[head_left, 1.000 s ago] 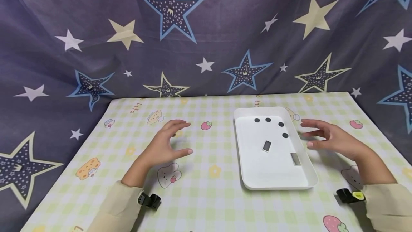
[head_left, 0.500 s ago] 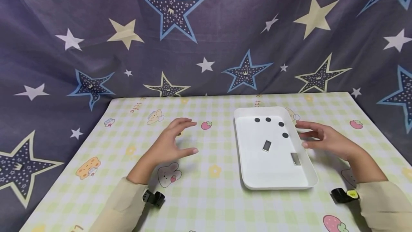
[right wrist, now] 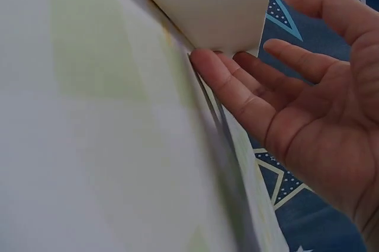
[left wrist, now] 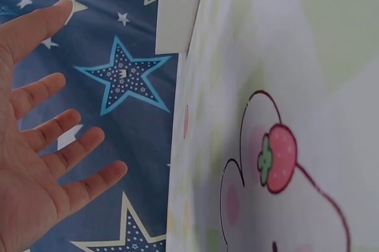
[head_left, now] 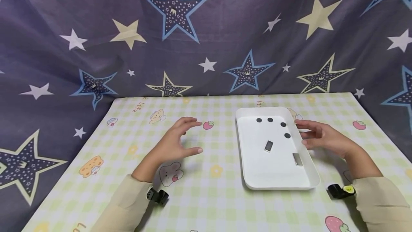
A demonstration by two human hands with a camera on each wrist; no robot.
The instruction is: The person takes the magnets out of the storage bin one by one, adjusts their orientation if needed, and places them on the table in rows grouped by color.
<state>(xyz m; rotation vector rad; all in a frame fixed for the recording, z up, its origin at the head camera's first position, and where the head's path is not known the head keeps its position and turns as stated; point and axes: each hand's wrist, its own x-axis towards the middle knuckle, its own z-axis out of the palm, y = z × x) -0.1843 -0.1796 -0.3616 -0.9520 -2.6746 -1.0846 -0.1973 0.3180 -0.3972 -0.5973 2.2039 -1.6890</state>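
Sleeves of plain beige cloth (head_left: pixel 123 203) enter from the near side, and each wrist carries a small black camera (head_left: pixel 157 197); the right one has also a yellow label (head_left: pixel 348 189). Under the arms, the counter (head_left: pixel 212 203) shows pale green and white checks, with a printed pink strawberry (head_left: pixel 334 223) near the right sleeve and a printed white rabbit (head_left: pixel 168 174) beside the left wrist. The left grip (head_left: pixel 173 144), a bare hand, is wide: its thumb and fingers are spread around bare air, above the counter. The right grip (head_left: pixel 326 139), also a bare hand, is less wide and holds nothing between thumb and fingers; its fingertips are against the outer right wall of a shallow white rectangular tray (head_left: pixel 270 176). This tray rests on the counter, right of the middle and well apart from the left hand. Inside it, a dark rectangular block with silvery edge (head_left: pixel 297 159) lies just beside the right wall; whether it touches, I cannot tell. Slightly farther, a second dark rectangular block (head_left: pixel 268 146) lies at a slant near the middle. Beyond them, four flat black round discs (head_left: pixel 283 124) form a bent row, each apart from the others, in the far part of the tray. Behind the counter hangs a dark purple-blue curtain (head_left: pixel 209 46) with white, cream and blue-edged stars.
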